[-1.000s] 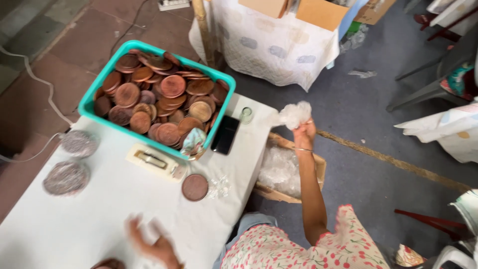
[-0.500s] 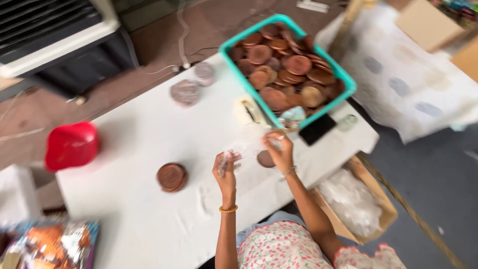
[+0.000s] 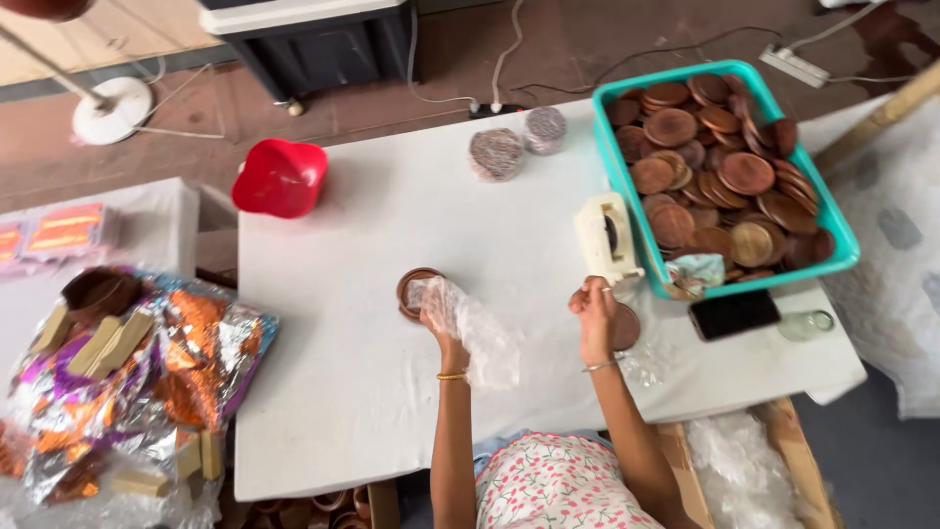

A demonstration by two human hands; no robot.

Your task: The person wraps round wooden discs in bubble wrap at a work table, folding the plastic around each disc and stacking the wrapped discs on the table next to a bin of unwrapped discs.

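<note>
- The left hand (image 3: 443, 315) has its fingers closed on a crumpled clear plastic bag (image 3: 477, 328), held just above a small stack of round brown wooden discs (image 3: 415, 291) on the white bench (image 3: 372, 372); the thin film looks as if it could slip or snag on the stack and drag it sideways.
- The right hand (image 3: 593, 312) rests on a single round brown wooden disc (image 3: 624, 326) near the bench's front edge; its fingers seem curled around the rim, though the view is too blurred to be sure. A nudge could send that disc off the edge.
- The black phone (image 3: 734, 313) and small clear glass (image 3: 809, 323) lie close to the front right corner, and an elbow could knock them off.
- The teal plastic crate (image 3: 627, 211) is heaped with more wooden discs, and a white tape dispenser (image 3: 605, 238) touches its side.
- Beyond the bench are a red plastic stool (image 3: 280, 177), a brown tiled floor (image 3: 372, 98) with cables, and shiny foil wrapping (image 3: 147, 372) at the left.
</note>
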